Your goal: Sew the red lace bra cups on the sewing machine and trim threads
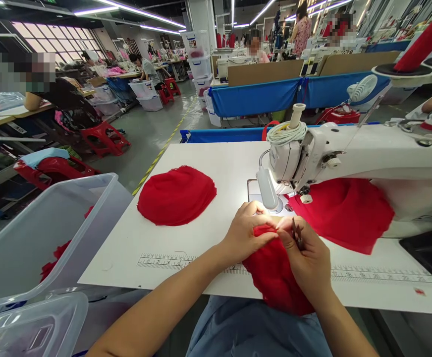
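Observation:
Both my hands pinch the upper edge of a piece of red fabric (275, 270) just in front of the sewing machine (346, 153). My left hand (247, 233) grips it between thumb and fingers. My right hand (307, 253) holds the same edge with thumb and forefinger, and small dark metal thread snips (297, 234) are tucked in its palm. The cloth hangs over the table's front edge towards my lap. Another red fabric piece (344, 210) lies beneath the machine arm, right of the needle area. A rounded stack of red fabric (177, 196) rests on the table to the left.
A ruler strip (379, 274) runs along the white table (115, 263). At left stands a clear plastic bin (71, 198) with red scraps inside. A black pad (429, 255) lies at the right edge. A red thread cone (424, 39) stands above. Several people sit farther back.

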Motion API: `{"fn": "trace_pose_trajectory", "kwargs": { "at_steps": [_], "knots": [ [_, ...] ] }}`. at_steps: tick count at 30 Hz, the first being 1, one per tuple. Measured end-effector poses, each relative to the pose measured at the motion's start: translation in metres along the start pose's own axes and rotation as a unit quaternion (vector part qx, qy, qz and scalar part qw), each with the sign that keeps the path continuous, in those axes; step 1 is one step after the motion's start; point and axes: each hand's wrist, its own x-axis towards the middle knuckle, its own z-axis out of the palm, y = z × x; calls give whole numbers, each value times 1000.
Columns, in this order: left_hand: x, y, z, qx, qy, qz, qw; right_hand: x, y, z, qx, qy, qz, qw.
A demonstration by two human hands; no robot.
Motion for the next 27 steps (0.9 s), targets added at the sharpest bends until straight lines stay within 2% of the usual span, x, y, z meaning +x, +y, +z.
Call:
{"fn": "trace_pose_trajectory", "kwargs": {
  "at_steps": [2,7,14,18,22,25,27],
  "knots": [
    [0,0,0,-42,28,-1,999,-1,-1,-2,-29,-6,-26,999],
    [4,1,-4,-169,95,-84,977,-7,8,-14,-161,-23,23,986],
    [4,2,-5,-197,98,-106,970,-9,10,-11,-381,-33,-82,920],
    [3,3,-4,-200,99,-114,968,-3,7,-5,-405,-42,-88,909],
    [2,5,-5,-192,85,-99,973,0,11,-5,-394,-53,-87,913],
    [0,5,-8,-228,83,-87,966,-5,18,-12,-384,-32,-87,919],
    [-1,3,-11,-290,74,-93,949,-13,28,-24,-377,-32,-74,923]
  ]
}}
